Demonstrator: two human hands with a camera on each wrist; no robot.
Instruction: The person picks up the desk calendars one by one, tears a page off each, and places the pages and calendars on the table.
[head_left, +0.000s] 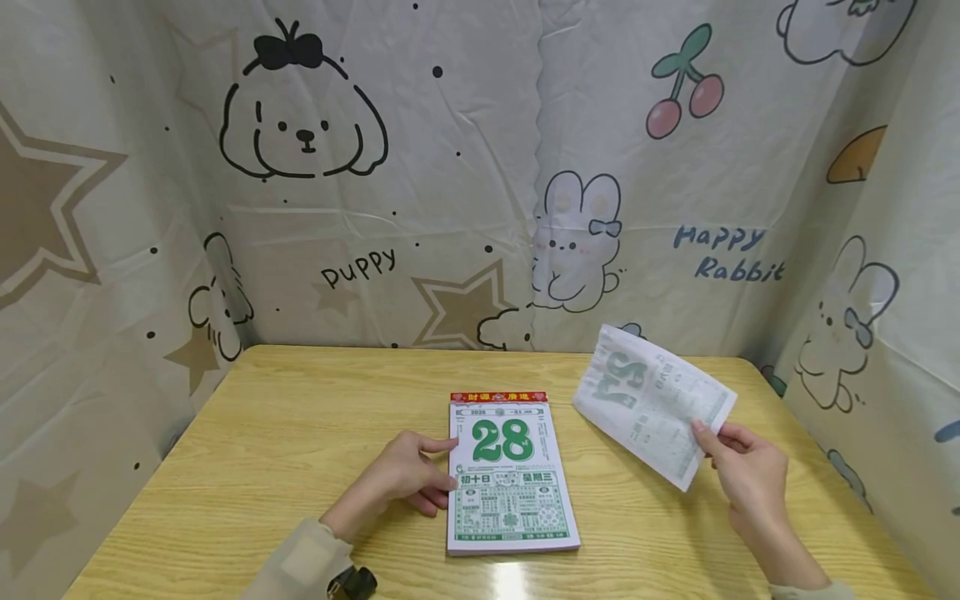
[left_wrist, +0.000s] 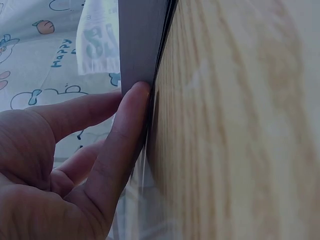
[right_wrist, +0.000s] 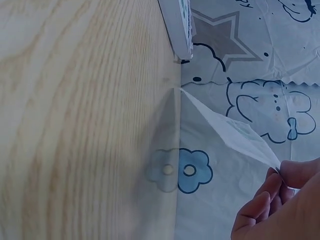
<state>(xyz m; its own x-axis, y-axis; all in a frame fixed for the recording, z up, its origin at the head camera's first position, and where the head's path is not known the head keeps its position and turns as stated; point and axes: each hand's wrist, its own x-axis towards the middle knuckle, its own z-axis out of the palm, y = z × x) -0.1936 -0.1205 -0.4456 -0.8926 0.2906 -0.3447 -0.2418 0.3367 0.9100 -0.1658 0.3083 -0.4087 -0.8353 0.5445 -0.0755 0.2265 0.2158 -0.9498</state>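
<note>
A thick tear-off calendar (head_left: 510, 475) with a red header and a green 28 lies face up on the wooden table. My left hand (head_left: 408, 475) is at its left side, with fairly straight fingertips touching the edge. In the left wrist view, a fingertip (left_wrist: 137, 92) presses the side of the page stack (left_wrist: 142, 40). To the right of the calendar, my right hand (head_left: 750, 475) pinches a loose calendar sheet (head_left: 652, 404) by its corner, thumb on top. That thin sheet is held up off the table, its green print showing faintly through. The right wrist view shows the sheet (right_wrist: 235, 135) nearly edge-on.
The light wooden table (head_left: 322, 400) extends around the calendar. A cloth curtain (head_left: 465, 167) with cartoon prints hangs behind it and along both sides. A dark object (head_left: 352, 582) shows by the left sleeve (head_left: 303, 562).
</note>
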